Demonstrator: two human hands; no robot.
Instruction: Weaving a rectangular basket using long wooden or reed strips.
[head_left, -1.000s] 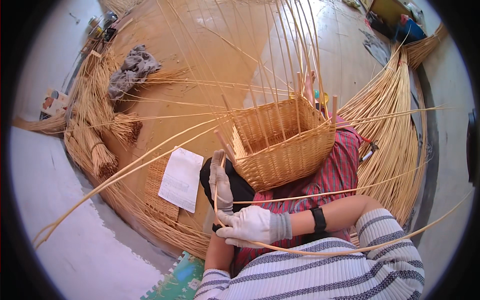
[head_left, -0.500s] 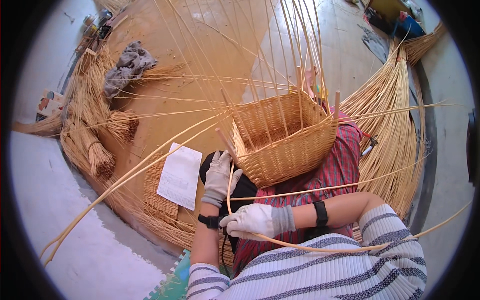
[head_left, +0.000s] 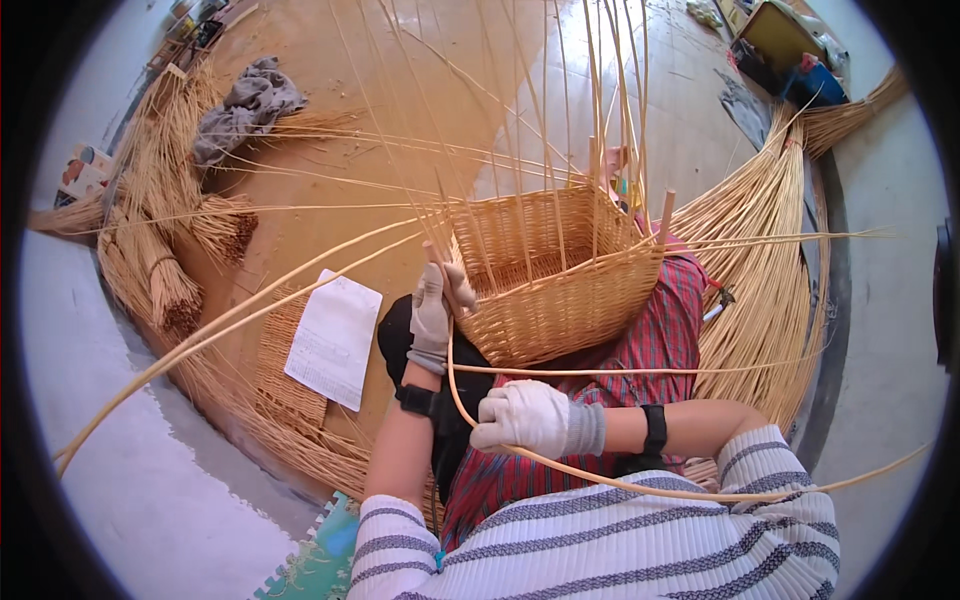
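Left hand gripping the basket by its left corner, right hand fisted round the cane below it, I'd bend gently.

My left hand sits forward, left forearm extended; my right hand nearer, fingers curled, right forearm crossing my front.

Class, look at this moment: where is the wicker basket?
In the head view, the wicker basket is just right of centre, over the person's red striped garment, with the gloved left hand at its left corner.
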